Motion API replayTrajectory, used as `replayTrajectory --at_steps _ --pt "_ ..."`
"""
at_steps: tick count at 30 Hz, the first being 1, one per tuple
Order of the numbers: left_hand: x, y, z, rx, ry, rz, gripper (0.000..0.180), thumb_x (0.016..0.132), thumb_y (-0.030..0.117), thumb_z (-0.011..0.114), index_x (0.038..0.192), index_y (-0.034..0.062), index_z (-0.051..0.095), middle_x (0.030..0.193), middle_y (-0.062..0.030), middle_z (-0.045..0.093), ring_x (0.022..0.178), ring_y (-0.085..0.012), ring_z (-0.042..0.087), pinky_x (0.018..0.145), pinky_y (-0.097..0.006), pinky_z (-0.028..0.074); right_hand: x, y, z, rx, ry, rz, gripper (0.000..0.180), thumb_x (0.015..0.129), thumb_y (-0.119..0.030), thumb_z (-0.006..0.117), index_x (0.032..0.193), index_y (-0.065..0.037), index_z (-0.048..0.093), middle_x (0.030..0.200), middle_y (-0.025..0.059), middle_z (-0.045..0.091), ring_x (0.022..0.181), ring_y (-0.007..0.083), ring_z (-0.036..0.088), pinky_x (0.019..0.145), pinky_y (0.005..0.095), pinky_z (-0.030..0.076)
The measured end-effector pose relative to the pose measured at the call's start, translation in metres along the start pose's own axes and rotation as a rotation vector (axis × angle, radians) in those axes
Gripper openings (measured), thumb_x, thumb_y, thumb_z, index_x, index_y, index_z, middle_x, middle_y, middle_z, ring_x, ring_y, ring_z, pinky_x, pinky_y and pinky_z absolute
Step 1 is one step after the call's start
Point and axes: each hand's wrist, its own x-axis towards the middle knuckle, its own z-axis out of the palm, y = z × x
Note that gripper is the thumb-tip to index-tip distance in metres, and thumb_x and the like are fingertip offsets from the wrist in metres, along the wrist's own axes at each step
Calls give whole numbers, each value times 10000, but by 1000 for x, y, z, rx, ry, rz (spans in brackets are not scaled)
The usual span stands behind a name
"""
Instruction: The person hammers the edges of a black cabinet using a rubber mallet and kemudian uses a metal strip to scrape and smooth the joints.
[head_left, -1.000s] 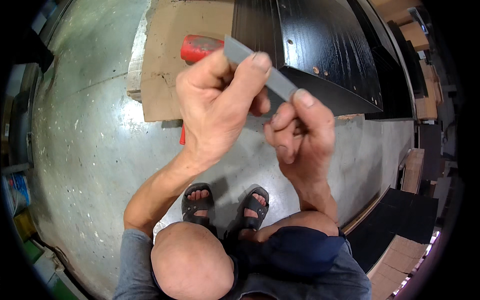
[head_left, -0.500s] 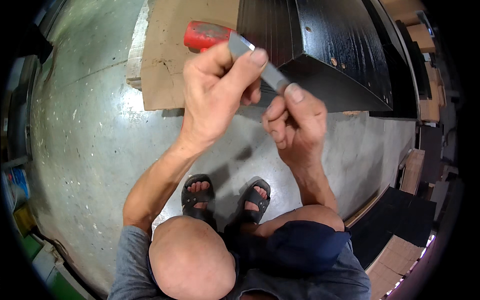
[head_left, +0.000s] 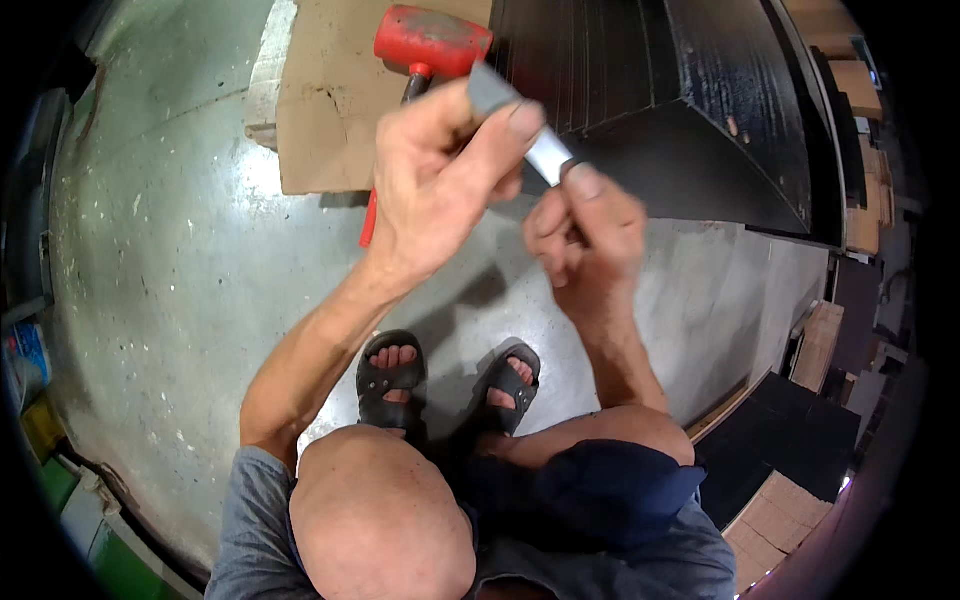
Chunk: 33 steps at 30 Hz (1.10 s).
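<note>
Between my two hands, in front of me, a flat grey metal blade [head_left: 549, 158] with a slanted end is held at a tilt. My left hand [head_left: 440, 170] pinches it near the upper end, thumb lying along its face. Lower down, my right hand [head_left: 595, 225] has thumb and fingers closed on the other end. Motion blurs the blade and the fingers a little. Behind my left hand lies a mallet with a red head [head_left: 430, 40]. Part of its dark and red handle is hidden by that hand.
The mallet's head rests on a brown cardboard sheet [head_left: 320, 140] at the far side. Beside it stands a large black wooden panelled piece [head_left: 640, 165]. Black boards [head_left: 790, 430] and wood blocks [head_left: 785, 520] lie at the right. My sandalled feet are on the grey floor [head_left: 170, 300].
The view has shifted, so the cardboard and mallet sit higher in the picture and more of the mallet's handle shows. Both hands keep hold of the blade, which has turned slightly.
</note>
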Motion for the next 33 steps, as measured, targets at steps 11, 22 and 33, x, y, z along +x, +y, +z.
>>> replayTrajectory --at_steps 11,22,33 --pt "-20 -122 -42 15 228 -356 327 886 218 682 651 33 549 558 -9 537 481 -54 435 433 -236 319 28 130 -34 -21 24 158 358 991 -288 510 776 -21 612 562 -1 517 455 41 411 410 189 290" --pt "1 -65 -28 -21 100 -104 329 898 234 671 658 37 561 561 1 545 503 -40 458 450 -221 349 22 67 -2 34 12 21 309 977 -235 531 776 -7 587 578 19 507 469 70 416 431 202 306" --pt "-35 -90 -36 38 237 -270 249 905 184 654 721 25 598 590 4 555 520 -46 473 476 -215 354 16 106 -24 113 -42 227 359 975 -297 507 742 -33 579 542 5 485 459 59 389 419 208 274"
